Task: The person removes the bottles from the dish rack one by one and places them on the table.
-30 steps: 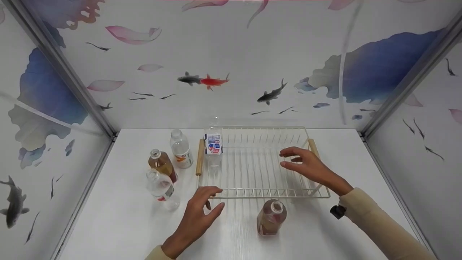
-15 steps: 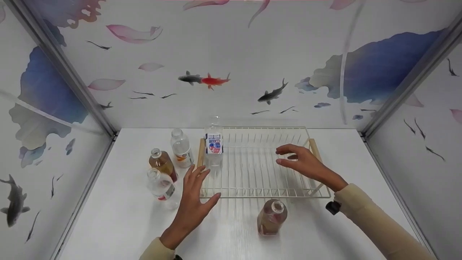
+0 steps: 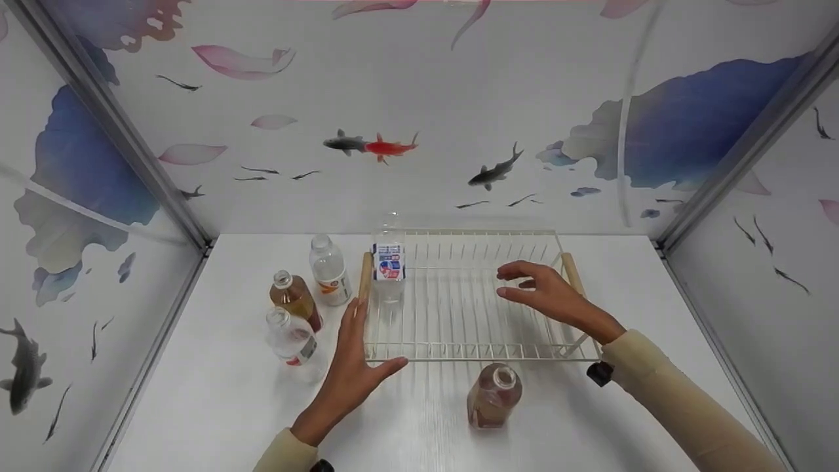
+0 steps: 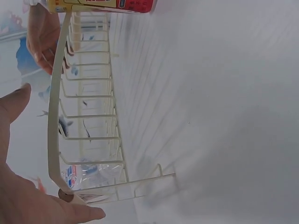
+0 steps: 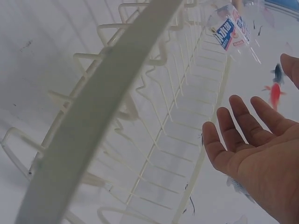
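My left hand (image 3: 351, 370) is at the front left corner of a cream wire dish rack (image 3: 459, 359), its fingers straight and lying along the outer side near the wooden left handle (image 3: 365, 275). In the left wrist view the thumb and a finger spread beside the rack's rim (image 4: 53, 116). Over the right part of the rack hovers my right hand (image 3: 550, 294), fingers loosely bent and holding nothing, near the wooden right handle (image 3: 572, 273). A clear plastic bottle (image 3: 389, 262) with a blue, white and red label lies at the rack's left end, neck towards the back.
Left of the rack stand a clear bottle (image 3: 330, 272), an amber bottle (image 3: 296, 301) and another clear bottle (image 3: 293, 341). A brownish bottle (image 3: 495, 396) stands just in front of the rack. Printed panels (image 3: 419, 85) enclose the white table (image 3: 196, 393).
My left hand has moved forward and left from in front of the rack to its left side, fingers straightening. The right hand has drifted slightly left. Bottles and rack have stayed put.
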`<state>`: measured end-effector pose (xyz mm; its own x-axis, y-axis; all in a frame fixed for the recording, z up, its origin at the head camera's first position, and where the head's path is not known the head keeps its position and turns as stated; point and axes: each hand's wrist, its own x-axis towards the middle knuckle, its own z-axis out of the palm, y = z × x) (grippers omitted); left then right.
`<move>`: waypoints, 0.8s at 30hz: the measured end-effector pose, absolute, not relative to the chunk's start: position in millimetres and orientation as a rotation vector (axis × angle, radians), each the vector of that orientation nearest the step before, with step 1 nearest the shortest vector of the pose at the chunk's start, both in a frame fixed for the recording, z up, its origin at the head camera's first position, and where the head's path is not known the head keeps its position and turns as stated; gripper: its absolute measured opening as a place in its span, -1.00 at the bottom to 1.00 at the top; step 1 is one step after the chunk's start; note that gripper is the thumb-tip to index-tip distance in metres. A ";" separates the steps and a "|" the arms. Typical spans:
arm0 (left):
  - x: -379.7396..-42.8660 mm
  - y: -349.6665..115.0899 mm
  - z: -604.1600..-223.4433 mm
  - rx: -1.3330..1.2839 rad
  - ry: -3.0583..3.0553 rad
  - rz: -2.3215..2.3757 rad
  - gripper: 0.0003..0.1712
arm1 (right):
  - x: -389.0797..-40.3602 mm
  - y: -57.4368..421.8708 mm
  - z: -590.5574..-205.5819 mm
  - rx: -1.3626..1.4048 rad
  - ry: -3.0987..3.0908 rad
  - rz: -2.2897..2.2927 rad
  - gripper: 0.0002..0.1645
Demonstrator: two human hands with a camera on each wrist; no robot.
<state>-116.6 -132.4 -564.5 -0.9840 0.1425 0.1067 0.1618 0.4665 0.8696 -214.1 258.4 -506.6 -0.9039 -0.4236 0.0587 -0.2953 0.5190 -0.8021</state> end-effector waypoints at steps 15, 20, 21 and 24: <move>-121.9 -138.7 -569.7 -0.257 -2.653 -1.710 0.59 | -222.9 249.8 -502.6 -0.635 2.629 -1.275 -0.38; -125.2 -140.0 -575.2 -0.251 -2.629 -1.757 0.59 | -226.7 246.8 -504.4 -0.637 2.636 -1.260 -0.37; -125.9 -140.0 -576.5 -0.247 -2.624 -1.765 0.58 | -227.0 246.1 -504.9 -0.641 2.631 -1.263 -0.37; -127.4 -140.0 -580.1 -0.225 -2.624 -1.779 0.58 | -228.1 244.1 -506.1 -0.649 2.609 -1.277 -0.38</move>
